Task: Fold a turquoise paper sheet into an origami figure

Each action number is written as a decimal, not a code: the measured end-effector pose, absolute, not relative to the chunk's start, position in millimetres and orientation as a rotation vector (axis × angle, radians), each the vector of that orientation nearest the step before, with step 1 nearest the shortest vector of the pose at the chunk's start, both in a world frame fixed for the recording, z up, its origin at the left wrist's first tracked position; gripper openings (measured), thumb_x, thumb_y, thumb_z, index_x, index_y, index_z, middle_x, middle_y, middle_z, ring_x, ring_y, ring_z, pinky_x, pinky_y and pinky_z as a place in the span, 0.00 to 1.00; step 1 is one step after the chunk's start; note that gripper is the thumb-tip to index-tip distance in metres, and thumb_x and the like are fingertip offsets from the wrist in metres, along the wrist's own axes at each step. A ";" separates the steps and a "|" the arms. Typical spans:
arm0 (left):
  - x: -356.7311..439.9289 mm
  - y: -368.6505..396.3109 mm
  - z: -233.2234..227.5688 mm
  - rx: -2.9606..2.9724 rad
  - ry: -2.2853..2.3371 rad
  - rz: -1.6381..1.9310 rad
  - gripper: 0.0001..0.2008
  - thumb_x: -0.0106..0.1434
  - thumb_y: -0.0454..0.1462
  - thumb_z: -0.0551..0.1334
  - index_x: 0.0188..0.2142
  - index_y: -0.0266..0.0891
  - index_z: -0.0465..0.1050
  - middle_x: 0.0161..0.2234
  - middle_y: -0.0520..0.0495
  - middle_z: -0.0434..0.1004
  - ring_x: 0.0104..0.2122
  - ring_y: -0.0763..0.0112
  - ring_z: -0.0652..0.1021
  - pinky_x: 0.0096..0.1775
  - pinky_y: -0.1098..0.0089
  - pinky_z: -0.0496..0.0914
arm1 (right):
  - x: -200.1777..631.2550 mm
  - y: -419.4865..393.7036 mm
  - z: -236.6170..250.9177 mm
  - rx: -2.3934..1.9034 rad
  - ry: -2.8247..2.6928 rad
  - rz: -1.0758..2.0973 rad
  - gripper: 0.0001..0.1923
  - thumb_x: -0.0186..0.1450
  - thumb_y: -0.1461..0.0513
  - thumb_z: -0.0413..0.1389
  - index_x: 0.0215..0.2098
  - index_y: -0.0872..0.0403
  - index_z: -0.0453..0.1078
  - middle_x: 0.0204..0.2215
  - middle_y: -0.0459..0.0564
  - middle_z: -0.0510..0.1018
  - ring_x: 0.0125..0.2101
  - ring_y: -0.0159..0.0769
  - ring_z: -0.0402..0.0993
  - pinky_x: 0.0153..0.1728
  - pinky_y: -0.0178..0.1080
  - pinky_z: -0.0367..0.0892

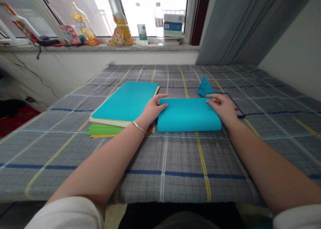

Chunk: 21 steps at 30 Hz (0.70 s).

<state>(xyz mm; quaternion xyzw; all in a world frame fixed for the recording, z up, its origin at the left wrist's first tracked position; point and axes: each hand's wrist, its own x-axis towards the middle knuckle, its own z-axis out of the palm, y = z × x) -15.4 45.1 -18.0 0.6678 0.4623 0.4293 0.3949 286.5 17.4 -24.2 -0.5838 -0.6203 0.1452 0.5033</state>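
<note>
A blue sheet of paper lies on the checked tablecloth, bent over on itself with a rounded fold along its near side. My left hand pinches its far left corner between thumb and fingers. At the far right corner, my right hand grips the sheet the same way. Left of the sheet is a stack of coloured paper, blue on top with green and orange edges showing below. Beyond my right hand sits a small folded blue paper piece. A phone is partly hidden behind that hand.
The checked tablecloth covers the table, whose near edge is close to my body. On the windowsill stand bottles, a yellow container and stacked boxes. A grey curtain hangs at the back right.
</note>
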 end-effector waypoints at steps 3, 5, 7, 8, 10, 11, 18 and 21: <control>-15.3 45.0 -17.1 1.652 1.175 1.072 0.23 0.55 0.35 0.66 0.52 0.42 0.73 0.21 0.58 0.54 0.20 0.78 0.59 0.24 0.74 0.55 | 286.3 16.3 -23.2 -1.414 -1.536 0.331 0.16 0.56 0.52 0.60 0.40 0.49 0.78 0.27 0.47 0.73 0.26 0.37 0.69 0.31 0.42 0.68; -15.4 45.4 -17.2 1.650 1.171 1.073 0.23 0.56 0.36 0.66 0.53 0.42 0.73 0.22 0.57 0.55 0.21 0.77 0.59 0.25 0.74 0.56 | 286.8 16.4 -23.3 -1.426 -1.541 0.346 0.16 0.56 0.52 0.60 0.40 0.49 0.78 0.26 0.47 0.73 0.25 0.36 0.68 0.30 0.41 0.67; -15.5 45.9 -17.5 1.681 1.176 1.080 0.21 0.57 0.37 0.65 0.52 0.42 0.74 0.22 0.56 0.56 0.21 0.77 0.60 0.25 0.74 0.57 | 287.4 16.7 -23.5 -1.432 -1.538 0.373 0.15 0.56 0.53 0.61 0.40 0.49 0.78 0.26 0.47 0.73 0.25 0.36 0.69 0.30 0.41 0.67; -15.5 46.0 -17.5 1.700 1.182 1.084 0.20 0.58 0.37 0.64 0.51 0.42 0.74 0.22 0.56 0.56 0.21 0.76 0.60 0.25 0.74 0.56 | 287.5 16.9 -23.5 -1.432 -1.536 0.385 0.15 0.56 0.53 0.61 0.40 0.49 0.78 0.26 0.47 0.73 0.25 0.37 0.69 0.30 0.41 0.67; -15.4 46.0 -17.0 1.735 1.204 1.099 0.18 0.60 0.38 0.63 0.50 0.42 0.76 0.22 0.56 0.56 0.21 0.76 0.60 0.25 0.74 0.56 | 287.4 16.9 -23.3 -1.431 -1.528 0.394 0.15 0.56 0.53 0.61 0.40 0.49 0.77 0.26 0.47 0.74 0.25 0.37 0.70 0.29 0.41 0.67; -15.4 45.8 -16.6 1.748 1.219 1.111 0.17 0.60 0.38 0.63 0.49 0.42 0.76 0.22 0.56 0.56 0.21 0.76 0.59 0.25 0.74 0.56 | 287.3 16.7 -23.1 -1.432 -1.522 0.391 0.16 0.57 0.53 0.61 0.40 0.50 0.77 0.25 0.47 0.74 0.25 0.37 0.70 0.29 0.41 0.67; -15.1 42.7 -13.8 1.738 1.265 1.139 0.17 0.58 0.38 0.65 0.48 0.41 0.76 0.20 0.57 0.57 0.20 0.77 0.59 0.24 0.74 0.54 | 286.2 15.5 -21.4 -1.446 -1.520 0.366 0.16 0.57 0.52 0.60 0.40 0.50 0.77 0.24 0.47 0.76 0.25 0.38 0.71 0.28 0.41 0.66; -15.0 42.5 -13.2 1.765 1.315 1.153 0.16 0.57 0.38 0.65 0.46 0.41 0.76 0.19 0.57 0.57 0.20 0.77 0.59 0.24 0.74 0.55 | 285.8 15.1 -21.2 -1.433 -1.517 0.366 0.15 0.57 0.52 0.59 0.40 0.50 0.77 0.23 0.46 0.75 0.24 0.37 0.69 0.28 0.40 0.65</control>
